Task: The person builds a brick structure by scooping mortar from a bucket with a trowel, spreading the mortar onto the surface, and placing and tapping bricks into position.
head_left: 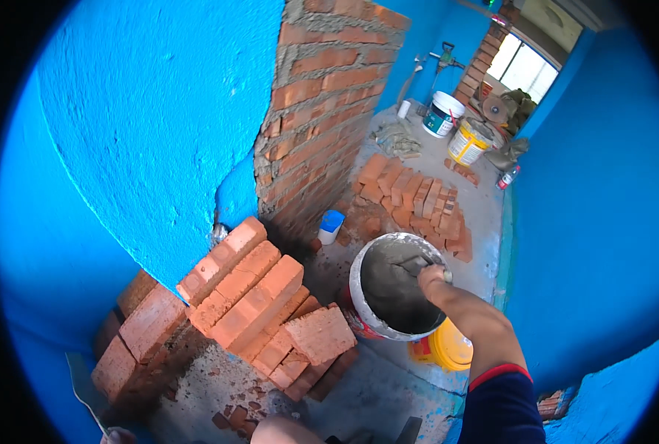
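My right hand (432,280) is closed round the handle of a trowel (414,265), its blade partly sunk in wet grey mortar (393,290). The mortar fills much of a white-rimmed bucket (355,285) in front of me. At the lower left edge a small part of my left hand (119,436) shows; its fingers are mostly cut off. Beside it a thin pale edge of a grey-green shape (85,388) runs upward, too unclear to name. Between the left hand and the bucket lies a stack of orange bricks (259,303), one brick (321,335) lying askew on top.
A yellow lid or tub (451,346) sits behind the bucket's right side. Beyond are a blue-and-white container (331,226), rows of bricks (418,196), a white pail (442,116) and a yellow pail (468,144). A bare brick wall end (325,89) and blue walls (603,222) flank the space.
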A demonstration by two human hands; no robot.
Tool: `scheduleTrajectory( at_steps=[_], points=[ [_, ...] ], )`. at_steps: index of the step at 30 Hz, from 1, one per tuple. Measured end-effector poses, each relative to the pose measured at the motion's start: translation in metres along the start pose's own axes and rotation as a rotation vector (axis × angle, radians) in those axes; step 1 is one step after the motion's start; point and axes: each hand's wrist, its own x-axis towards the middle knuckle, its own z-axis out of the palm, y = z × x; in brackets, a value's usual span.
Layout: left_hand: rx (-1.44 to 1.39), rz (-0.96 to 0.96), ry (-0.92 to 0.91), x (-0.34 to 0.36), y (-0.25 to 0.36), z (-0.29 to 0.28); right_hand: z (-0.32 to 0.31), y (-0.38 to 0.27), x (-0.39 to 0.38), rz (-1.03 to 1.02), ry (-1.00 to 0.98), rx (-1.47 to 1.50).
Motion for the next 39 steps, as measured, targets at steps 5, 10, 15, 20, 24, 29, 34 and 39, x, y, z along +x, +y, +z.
scheduleTrajectory(
  at_steps=[5, 10, 15, 20, 24, 29, 34, 39],
  points=[
    [0.032, 0.017, -0.009, 0.024, -0.016, -0.008, 0.016, -0.004, 0.006, -0.091, -0.171, 0.244],
    [-0.107, 0.020, -0.125, 0.033, -0.005, 0.001, 0.094, -0.011, 0.058, -0.034, -0.591, 1.407],
    [-0.108, 0.027, -0.155, 0.018, 0.014, 0.014, 0.083, -0.043, 0.053, 0.074, -0.676, 1.838],
    [-0.070, 0.041, -0.096, 0.004, 0.009, 0.014, 0.055, -0.044, 0.034, -0.045, -0.570, 2.129],
    [-0.053, 0.078, -0.096, -0.006, 0.015, 0.012, 0.048, -0.023, 0.004, -0.008, -0.388, 2.048],
    [-0.246, 0.129, -0.107, -0.023, 0.010, 0.011, 0.043, 0.002, -0.053, -0.066, -0.201, 2.042],
    [-0.583, -0.011, -0.036, -0.018, -0.018, 0.004, 0.039, 0.031, -0.110, -0.121, -0.101, 2.042],
    [-0.724, -0.143, 0.305, -0.023, -0.038, -0.008, 0.005, 0.043, -0.173, -0.208, -0.115, 2.013]
  ],
)
